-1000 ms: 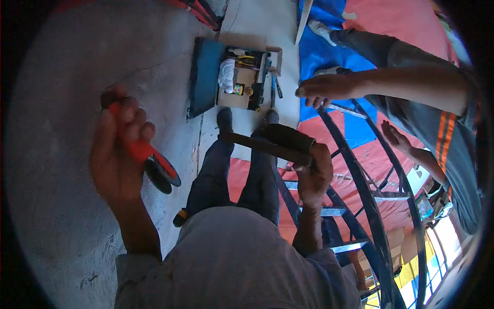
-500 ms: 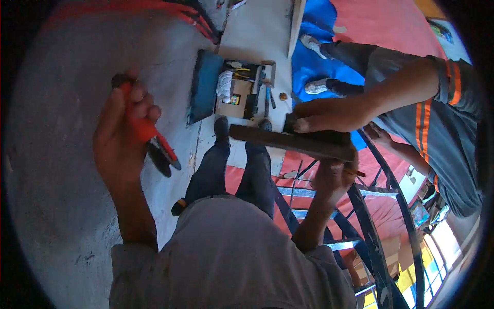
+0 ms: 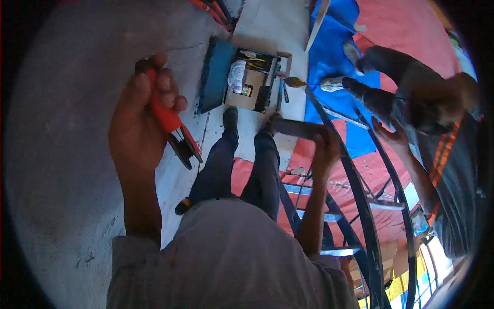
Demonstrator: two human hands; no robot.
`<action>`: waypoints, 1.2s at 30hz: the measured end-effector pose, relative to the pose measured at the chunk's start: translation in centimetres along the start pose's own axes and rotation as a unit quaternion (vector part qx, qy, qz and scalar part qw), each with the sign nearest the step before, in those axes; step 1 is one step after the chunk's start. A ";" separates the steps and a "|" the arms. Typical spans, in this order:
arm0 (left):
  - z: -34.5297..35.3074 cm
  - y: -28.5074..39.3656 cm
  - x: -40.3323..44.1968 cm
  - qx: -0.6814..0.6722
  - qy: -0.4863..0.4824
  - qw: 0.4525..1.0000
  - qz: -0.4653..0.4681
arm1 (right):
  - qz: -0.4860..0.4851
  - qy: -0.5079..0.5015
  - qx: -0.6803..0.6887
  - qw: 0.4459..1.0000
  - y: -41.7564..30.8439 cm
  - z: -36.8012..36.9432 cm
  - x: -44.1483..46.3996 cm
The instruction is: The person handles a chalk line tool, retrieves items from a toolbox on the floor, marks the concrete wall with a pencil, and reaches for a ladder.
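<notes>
In my left hand (image 3: 139,110), raised at the left, is a red-handled tool (image 3: 167,116) with a dark, two-sided end pointing down and right. My fingers wrap around its red body; its exact kind is unclear. My right hand (image 3: 325,154) grips one end of a flat dark bar (image 3: 298,129), which points left above my right leg. Blur hides part of that grip. A co-worker bends at the right, with one open hand (image 3: 391,133) near the ladder (image 3: 355,170).
An open toolbox (image 3: 252,82) with a white cloth and tools lies on the floor ahead. Beside it are a hammer (image 3: 282,92) and a small yellowish-brown thing (image 3: 294,82). Blue sheeting (image 3: 334,51) and red sheeting (image 3: 396,31) cover the floor to the right. A wall (image 3: 67,154) rises at left.
The co-worker's hand has come off the dark bar, and the co-worker has bent down. My left hand with the red tool has shifted right and up in view; the bar is turned.
</notes>
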State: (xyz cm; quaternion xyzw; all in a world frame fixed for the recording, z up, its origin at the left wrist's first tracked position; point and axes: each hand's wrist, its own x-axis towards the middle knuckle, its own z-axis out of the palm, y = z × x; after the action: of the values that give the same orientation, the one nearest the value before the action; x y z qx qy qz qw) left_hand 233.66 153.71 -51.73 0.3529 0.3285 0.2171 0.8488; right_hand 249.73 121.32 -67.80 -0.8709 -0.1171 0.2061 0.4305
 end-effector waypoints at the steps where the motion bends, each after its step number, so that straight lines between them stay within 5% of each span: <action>1: -0.7 -0.7 0.6 0.002 -0.004 1.000 -0.006 | -0.020 -0.024 -0.019 0.999 5.2 3.7 2.1; 8: -5.4 -6.7 4.7 -0.060 0.097 0.993 -0.013 | -0.060 -0.113 -0.172 0.977 30.1 27.0 13.0; 13: -8.4 -9.2 6.6 -0.018 0.097 0.995 0.022 | 0.032 -0.167 -0.183 0.968 40.1 37.7 19.2; 16: -10.4 -8.8 7.1 0.013 0.093 0.995 0.027 | 0.004 -0.200 -0.239 0.950 44.0 41.6 21.2; 18: -11.4 -8.6 7.0 0.027 0.090 0.995 0.031 | 0.044 -0.311 -0.149 0.938 44.7 42.0 22.4; 21: -12.4 -8.6 6.4 0.061 0.085 0.994 0.026 | 0.187 -0.222 -0.261 0.921 44.7 40.0 17.9; 23: -13.2 -7.8 5.1 0.273 0.048 0.959 0.055 | 0.245 -0.306 -0.308 0.867 43.7 36.5 14.0; 25: -13.1 -8.7 5.5 0.368 0.026 0.927 0.072 | 0.101 -0.418 -0.358 0.829 50.0 36.5 8.3; 26: -12.2 -9.9 5.7 0.049 0.048 0.998 0.007 | 0.100 -0.447 -0.348 0.818 53.2 37.4 6.2; 30: -12.1 -10.5 7.8 0.003 -0.042 0.996 -0.074 | 0.163 -0.417 -0.325 0.833 56.2 38.4 3.7; 32: -10.7 -10.8 7.0 -0.016 0.140 0.990 0.017 | 0.172 -0.416 -0.328 0.830 49.0 34.0 4.9; 34: -10.3 -10.7 7.1 -0.013 0.136 0.991 0.010 | 0.173 -0.416 -0.332 0.829 45.5 32.2 4.6; 36: -9.9 -11.6 7.6 -0.020 0.131 0.991 0.006 | 0.087 -0.295 -0.271 0.912 45.6 31.6 4.6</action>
State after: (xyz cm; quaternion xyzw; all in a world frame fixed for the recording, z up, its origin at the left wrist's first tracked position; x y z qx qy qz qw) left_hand 233.44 155.21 -68.69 0.3067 0.4300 0.2727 0.8041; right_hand 240.50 117.75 -122.57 -0.8604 -0.2140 0.4507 0.1042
